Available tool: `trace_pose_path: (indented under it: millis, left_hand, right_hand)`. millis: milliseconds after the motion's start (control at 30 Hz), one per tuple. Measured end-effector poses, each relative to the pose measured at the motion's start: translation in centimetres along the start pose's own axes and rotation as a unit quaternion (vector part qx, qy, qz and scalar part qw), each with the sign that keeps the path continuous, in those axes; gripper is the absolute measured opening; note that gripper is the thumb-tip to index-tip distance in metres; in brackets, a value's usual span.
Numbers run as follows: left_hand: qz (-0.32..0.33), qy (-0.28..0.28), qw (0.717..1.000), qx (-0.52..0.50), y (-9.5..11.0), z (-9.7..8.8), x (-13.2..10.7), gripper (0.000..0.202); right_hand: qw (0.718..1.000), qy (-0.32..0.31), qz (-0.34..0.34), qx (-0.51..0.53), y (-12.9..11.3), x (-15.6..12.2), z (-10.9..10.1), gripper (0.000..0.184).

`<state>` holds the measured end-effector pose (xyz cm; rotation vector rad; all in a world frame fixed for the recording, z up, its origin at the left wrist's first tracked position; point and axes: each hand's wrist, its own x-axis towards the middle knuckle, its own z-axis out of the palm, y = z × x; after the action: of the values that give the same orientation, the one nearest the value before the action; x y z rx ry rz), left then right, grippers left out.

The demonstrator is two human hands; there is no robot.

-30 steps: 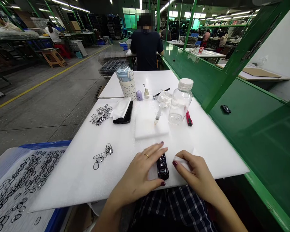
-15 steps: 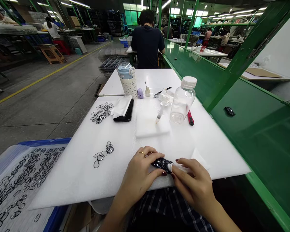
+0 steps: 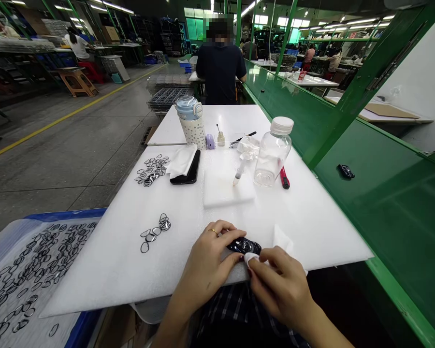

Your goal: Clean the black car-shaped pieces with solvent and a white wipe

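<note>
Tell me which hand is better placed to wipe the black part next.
Right hand: it presses the white cloth against the black part. The left hand only holds that part.

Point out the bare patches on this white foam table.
Bare: between the small ring cluster and white foam pad; right of the red-handled cutter toward the table edge. Crowded: around the clear plastic bottle and both hands' glossy black part.
</note>
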<state>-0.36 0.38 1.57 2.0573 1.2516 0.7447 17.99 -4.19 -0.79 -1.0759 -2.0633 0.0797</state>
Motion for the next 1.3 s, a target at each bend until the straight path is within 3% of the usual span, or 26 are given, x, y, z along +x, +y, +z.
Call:
trace_pose_path:
  millis: [67, 133, 267, 433, 567, 667, 867, 933, 1000, 1067, 1167, 1200, 1300]
  left_hand:
    - [0.003, 0.000, 1.000, 0.003, 0.0, 0.0, 0.0, 0.038]
    - [0.006, 0.001, 1.000, 0.010, 0.0, 0.1, 0.0, 0.035]
    - [0.002, 0.009, 1.000, 0.026, 0.3, 0.2, 0.1, 0.029]
    - [0.004, 0.007, 1.000, 0.029, 0.5, 0.2, 0.1, 0.028]
    - [0.004, 0.010, 1.000, 0.029, 0.4, 0.2, -0.1, 0.029]
    - [0.005, 0.005, 1.000, 0.029, 0.2, 0.2, -0.2, 0.032]
    - [0.027, 0.004, 0.998, 0.053, -0.3, 0.1, -0.3, 0.048]
    - [0.029, 0.018, 0.997, 0.066, -0.5, 0.2, -0.3, 0.052]
    - [0.028, 0.032, 0.996, 0.082, -0.8, 0.2, -0.3, 0.046]
    - [0.042, 0.044, 0.994, 0.096, -1.1, 0.2, -0.4, 0.036]
    - [0.078, 0.054, 0.990, 0.109, -1.5, 0.3, -0.4, 0.031]
    - [0.090, 0.056, 0.988, 0.112, -1.7, 0.3, -0.4, 0.030]
    - [0.120, 0.062, 0.984, 0.118, -2.0, 0.3, -0.3, 0.030]
  right_hand:
    - [0.998, -0.031, 0.010, 0.048, 0.8, 0.5, -1.2, 0.017]
    - [0.998, -0.017, 0.052, 0.039, 2.1, 1.5, -2.8, 0.018]
    - [0.984, 0.024, 0.088, -0.155, 3.8, 3.3, -5.0, 0.023]
    - [0.995, -0.047, 0.025, -0.083, 1.6, 2.7, -2.9, 0.028]
    - [0.998, -0.026, 0.044, -0.027, 0.9, 1.7, -1.1, 0.019]
    - [0.996, -0.059, 0.062, 0.021, 1.2, 1.8, -1.0, 0.016]
    - [0.983, -0.159, 0.083, 0.042, 0.9, 3.0, -1.4, 0.056]
    - [0.987, -0.125, 0.098, 0.018, 2.3, 2.6, -2.9, 0.054]
    - [0.985, -0.050, 0.160, -0.035, 5.0, 0.8, -5.6, 0.047]
    - [0.948, 0.011, 0.288, -0.138, 8.7, -2.4, -9.4, 0.046]
    - [0.831, 0.001, 0.471, -0.298, 13.5, -9.1, -15.4, 0.055]
    - [0.802, -0.025, 0.511, -0.309, 14.5, -11.1, -17.1, 0.059]
    - [0.761, -0.075, 0.585, -0.271, 15.6, -14.5, -20.4, 0.060]
